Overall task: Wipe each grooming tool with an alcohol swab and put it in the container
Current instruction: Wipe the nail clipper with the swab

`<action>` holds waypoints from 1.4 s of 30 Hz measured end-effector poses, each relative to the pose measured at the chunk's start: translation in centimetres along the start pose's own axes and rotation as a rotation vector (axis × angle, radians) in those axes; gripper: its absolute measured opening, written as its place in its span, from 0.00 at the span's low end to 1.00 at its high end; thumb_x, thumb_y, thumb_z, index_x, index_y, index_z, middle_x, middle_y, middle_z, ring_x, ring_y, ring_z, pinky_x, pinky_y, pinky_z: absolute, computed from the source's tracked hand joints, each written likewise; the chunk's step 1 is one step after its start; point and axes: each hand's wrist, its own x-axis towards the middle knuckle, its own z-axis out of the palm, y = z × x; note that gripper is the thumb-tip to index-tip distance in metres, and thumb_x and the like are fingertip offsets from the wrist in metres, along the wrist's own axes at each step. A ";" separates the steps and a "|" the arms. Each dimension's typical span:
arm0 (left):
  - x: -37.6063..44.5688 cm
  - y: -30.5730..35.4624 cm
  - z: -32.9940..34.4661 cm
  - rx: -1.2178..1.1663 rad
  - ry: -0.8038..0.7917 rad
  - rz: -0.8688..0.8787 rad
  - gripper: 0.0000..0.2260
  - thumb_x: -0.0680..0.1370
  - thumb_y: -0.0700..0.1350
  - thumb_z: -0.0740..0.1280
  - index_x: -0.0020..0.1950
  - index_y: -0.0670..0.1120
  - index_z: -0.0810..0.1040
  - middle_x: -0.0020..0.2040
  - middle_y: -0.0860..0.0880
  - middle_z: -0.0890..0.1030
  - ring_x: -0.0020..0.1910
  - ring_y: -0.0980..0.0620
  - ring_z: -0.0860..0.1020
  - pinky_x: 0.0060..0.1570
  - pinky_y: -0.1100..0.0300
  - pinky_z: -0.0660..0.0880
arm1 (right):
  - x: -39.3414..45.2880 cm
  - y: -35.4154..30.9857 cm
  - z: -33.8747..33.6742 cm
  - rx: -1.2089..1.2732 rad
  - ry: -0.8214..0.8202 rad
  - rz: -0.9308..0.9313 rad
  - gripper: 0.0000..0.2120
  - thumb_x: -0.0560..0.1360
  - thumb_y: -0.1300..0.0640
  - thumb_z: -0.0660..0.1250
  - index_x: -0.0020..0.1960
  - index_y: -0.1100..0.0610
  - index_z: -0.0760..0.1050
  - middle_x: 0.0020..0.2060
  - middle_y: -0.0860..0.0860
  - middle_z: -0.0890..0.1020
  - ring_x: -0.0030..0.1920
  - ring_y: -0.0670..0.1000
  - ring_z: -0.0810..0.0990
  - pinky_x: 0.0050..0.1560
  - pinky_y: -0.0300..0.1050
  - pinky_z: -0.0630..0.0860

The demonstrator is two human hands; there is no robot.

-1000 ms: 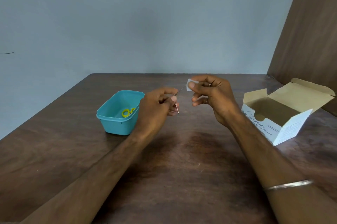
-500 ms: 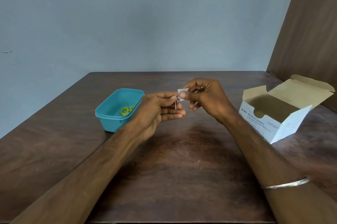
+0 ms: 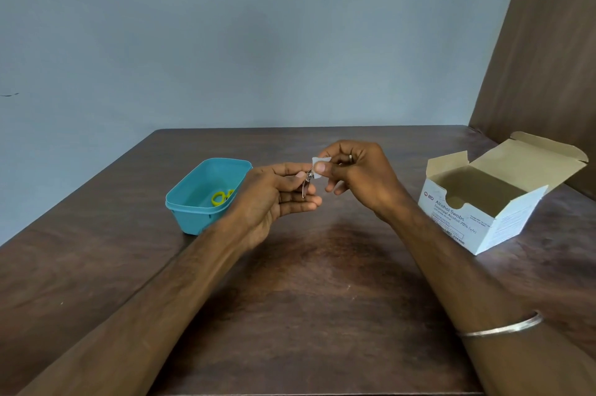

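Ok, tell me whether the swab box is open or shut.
Open. The box has its lid flap folded back to the right and its side flaps up, so the brown inside shows. No swabs are visible inside.

You see the scene in soft, even, rather dim light with no hard glare. The wall (image 3: 258, 34) reads a flat blue-grey, darker toward the corners. A dull sheen lies on the table (image 3: 322, 282) between your forearms, with faint, diffuse shadows under them. The inside of the cardboard box (image 3: 483, 189) sits in shade. The wide lens bends the table edges and stretches your arms near the bottom. Small details at your fingertips look soft and slightly smeared.
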 end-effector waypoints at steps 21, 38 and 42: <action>-0.1 0.1 -0.1 0.012 0.005 -0.007 0.11 0.80 0.33 0.61 0.57 0.40 0.81 0.41 0.39 0.84 0.38 0.44 0.85 0.37 0.58 0.83 | 0.0 0.0 0.2 -0.045 0.012 -0.016 0.04 0.74 0.60 0.74 0.48 0.58 0.82 0.36 0.51 0.85 0.31 0.51 0.81 0.34 0.48 0.78; 0.4 -0.5 0.5 0.150 0.196 0.172 0.07 0.79 0.34 0.66 0.49 0.45 0.81 0.43 0.43 0.84 0.41 0.47 0.84 0.42 0.55 0.83 | -0.2 -0.5 -0.6 0.075 -0.142 0.180 0.01 0.74 0.60 0.74 0.45 0.56 0.83 0.37 0.50 0.84 0.37 0.54 0.81 0.41 0.50 0.82; 0.3 -0.5 0.5 0.165 0.215 0.207 0.07 0.78 0.33 0.67 0.49 0.44 0.81 0.41 0.45 0.83 0.39 0.51 0.83 0.42 0.55 0.83 | -0.2 -0.4 -0.2 0.048 -0.192 0.217 0.05 0.73 0.59 0.75 0.47 0.59 0.83 0.38 0.49 0.84 0.38 0.52 0.81 0.42 0.51 0.82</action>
